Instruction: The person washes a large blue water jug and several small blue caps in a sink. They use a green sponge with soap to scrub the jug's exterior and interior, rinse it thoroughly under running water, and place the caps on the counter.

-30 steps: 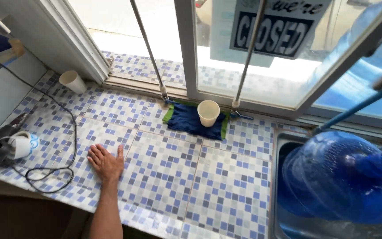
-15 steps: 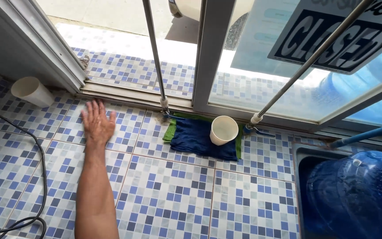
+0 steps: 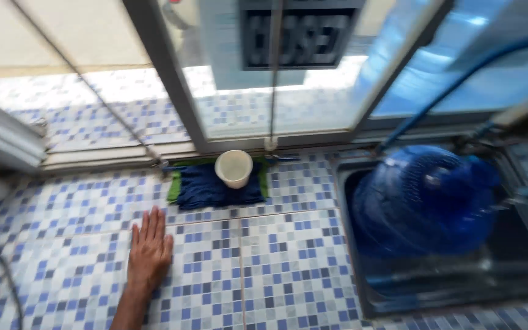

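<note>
While the left hand (image 3: 149,250) lies flat on the blue mosaic countertop (image 3: 276,269) near its front edge — fingers spread, gripping nothing — the dark blue cloth (image 3: 215,186) sits just beyond the fingertips at the back edge. A white cup (image 3: 234,168) stands on the cloth — blue water jug (image 3: 423,198) in the sink (image 3: 459,287) at right.

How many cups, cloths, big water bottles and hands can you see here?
Cups: 1, the cream cup on the cloth
Cloths: 1, the blue cloth with green edges
Big water bottles: 1, the blue bottle in the sink
Hands: 1, the left hand flat on the tiled counter
Total: 4
</note>
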